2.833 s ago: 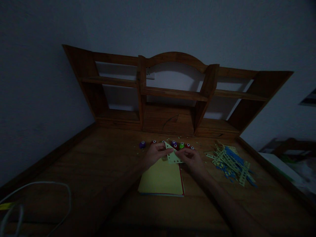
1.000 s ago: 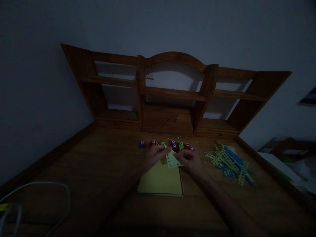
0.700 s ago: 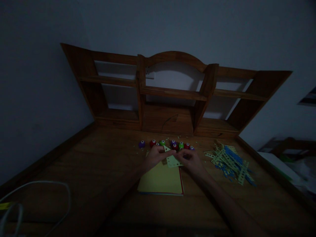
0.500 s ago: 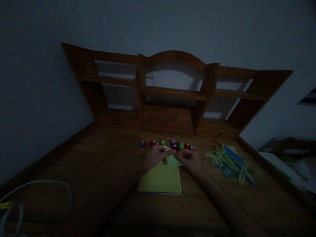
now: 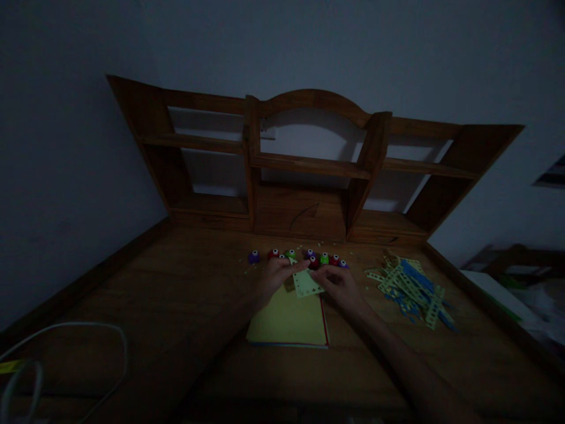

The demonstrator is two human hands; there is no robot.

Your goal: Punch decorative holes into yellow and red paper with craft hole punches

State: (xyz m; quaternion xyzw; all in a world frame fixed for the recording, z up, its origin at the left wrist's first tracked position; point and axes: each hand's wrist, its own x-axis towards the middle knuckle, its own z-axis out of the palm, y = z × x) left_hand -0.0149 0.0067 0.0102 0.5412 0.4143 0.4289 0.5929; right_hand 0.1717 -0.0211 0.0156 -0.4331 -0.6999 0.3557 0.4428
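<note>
Both my hands meet over the far end of a yellow paper stack [image 5: 289,321] on the wooden desk. My left hand [image 5: 274,278] and my right hand [image 5: 338,282] pinch a small pale-green paper piece [image 5: 304,284] with punched holes along its edge, one hand on each side. A row of small coloured punches [image 5: 309,257], purple, red and green, stands just beyond my fingers. The room is dim, so finger detail is faint.
A heap of punched yellow and blue paper strips [image 5: 410,285] lies to the right. A wooden shelf unit [image 5: 309,165] rises at the back of the desk. A white cable [image 5: 66,353] loops at the near left. Tiny paper bits dot the wood near the punches.
The paper piece has dropped slightly and lies flatter between my fingers. Both hands have stayed in nearly the same spot.
</note>
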